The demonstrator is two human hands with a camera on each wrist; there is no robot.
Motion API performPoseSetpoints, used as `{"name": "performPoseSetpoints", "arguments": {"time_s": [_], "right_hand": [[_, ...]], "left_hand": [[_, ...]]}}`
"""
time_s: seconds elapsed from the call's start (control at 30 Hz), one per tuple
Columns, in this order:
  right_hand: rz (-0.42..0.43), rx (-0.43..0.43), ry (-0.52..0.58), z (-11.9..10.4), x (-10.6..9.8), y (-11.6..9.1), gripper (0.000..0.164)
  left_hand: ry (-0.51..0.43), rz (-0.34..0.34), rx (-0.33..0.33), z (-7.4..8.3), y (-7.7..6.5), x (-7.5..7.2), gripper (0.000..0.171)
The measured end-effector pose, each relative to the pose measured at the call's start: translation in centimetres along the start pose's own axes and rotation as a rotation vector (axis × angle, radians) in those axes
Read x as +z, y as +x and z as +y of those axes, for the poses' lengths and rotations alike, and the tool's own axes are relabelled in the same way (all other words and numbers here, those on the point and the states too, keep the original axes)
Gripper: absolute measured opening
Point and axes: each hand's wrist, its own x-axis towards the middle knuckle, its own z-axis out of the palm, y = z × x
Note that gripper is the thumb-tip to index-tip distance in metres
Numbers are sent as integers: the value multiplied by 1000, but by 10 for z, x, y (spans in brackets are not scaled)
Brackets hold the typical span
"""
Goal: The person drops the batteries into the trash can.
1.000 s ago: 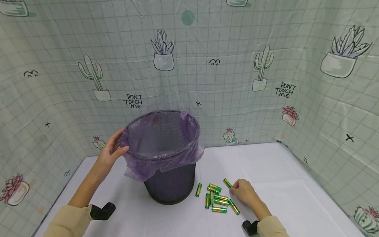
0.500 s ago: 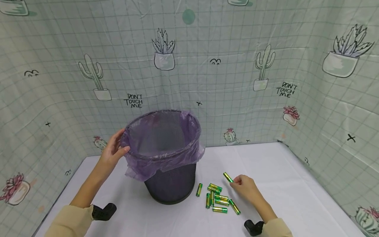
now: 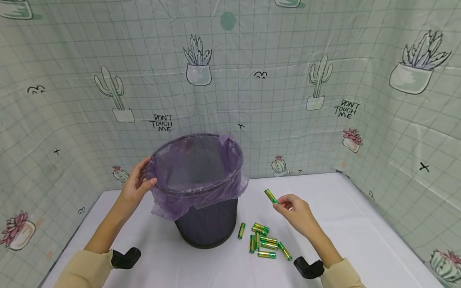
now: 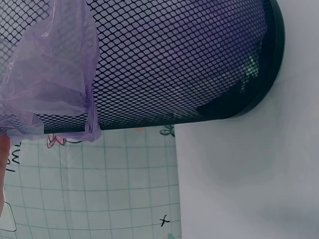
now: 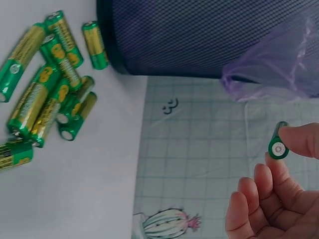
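Observation:
A black mesh wastebasket [image 3: 212, 226] stands on the table, lined with a purple plastic bag [image 3: 201, 198] folded over its rim. My left hand [image 3: 136, 186] grips the rim on its left side, thumb on the near side. Between thumb and fingertips of my right hand [image 3: 297, 212] is a green and gold battery [image 3: 271, 196], held above the table to the right of the wastebasket. In the right wrist view that battery [image 5: 278, 144] shows its flat end. Several more batteries [image 3: 268, 246] lie loosely grouped on the table below the right hand.
One battery [image 3: 241, 231] lies apart from the group, close to the wastebasket's base. The white-covered table [image 3: 309, 190] is backed by a grid-patterned curtain [image 3: 230, 96] with cactus drawings, which also runs along both sides.
My right hand has lifted the battery up from beside the pile, away from me and slightly left. The left hand keeps its hold on the rim, and the wastebasket stays put.

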Motion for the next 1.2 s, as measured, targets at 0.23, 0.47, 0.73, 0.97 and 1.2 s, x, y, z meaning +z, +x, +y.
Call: {"name": "performPoseSetpoints", "arguments": {"time_s": [0.23,0.47,0.73,0.97,1.2], "right_hand": [[46,-131,36,-31,-13,4,18],[69,-239,66,-65,-22,5,18],[36,-350,73,-102,-23,9,18],[-20,-484,8,-135,-15,12,14],[-30,-622,-154,-163,-3,12,13]], "left_hand": [[4,0,-5,-1,-1,0,64],[29,-15,-3,-1,-1,-1,64],[25,-20,-7,1,0,-1,65],[41,-38,-29,2,2,-3,67],[47,-47,-39,2,3,-4,67]]}}
